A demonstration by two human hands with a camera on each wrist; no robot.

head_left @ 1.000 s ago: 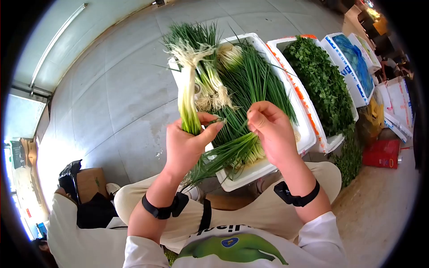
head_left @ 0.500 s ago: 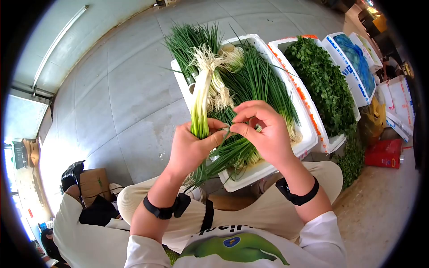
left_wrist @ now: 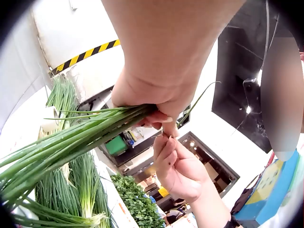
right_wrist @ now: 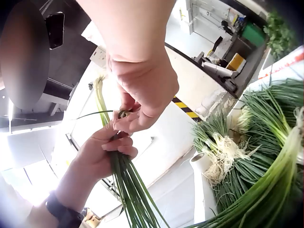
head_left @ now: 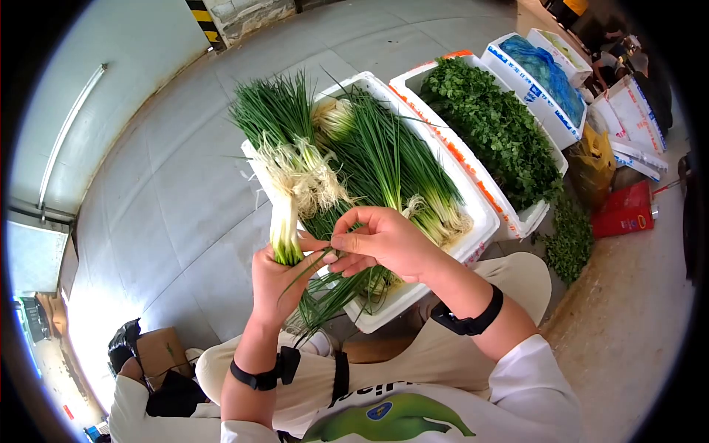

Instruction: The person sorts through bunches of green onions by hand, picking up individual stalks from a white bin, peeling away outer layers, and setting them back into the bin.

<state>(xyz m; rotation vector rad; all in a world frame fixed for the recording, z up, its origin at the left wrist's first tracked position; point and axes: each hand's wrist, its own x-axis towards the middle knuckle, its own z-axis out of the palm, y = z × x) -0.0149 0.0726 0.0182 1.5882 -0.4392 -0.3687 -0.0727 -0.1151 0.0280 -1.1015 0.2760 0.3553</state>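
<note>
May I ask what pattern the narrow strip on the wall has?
Narrow strip: slanted black and yellow stripes, clearest in the left wrist view.

Over at the upper right of the head view I can see a white foam box with orange markings, full of leafy greens, and beyond it a blue-printed box with blue plastic bulging inside. Lower down on that side there's a yellow bag, a red packet and a loose heap of greens near it. Across the grey floor, a brown carton sits beside a black bag at lower left, while a black-and-yellow striped strip stands at the top.
</note>
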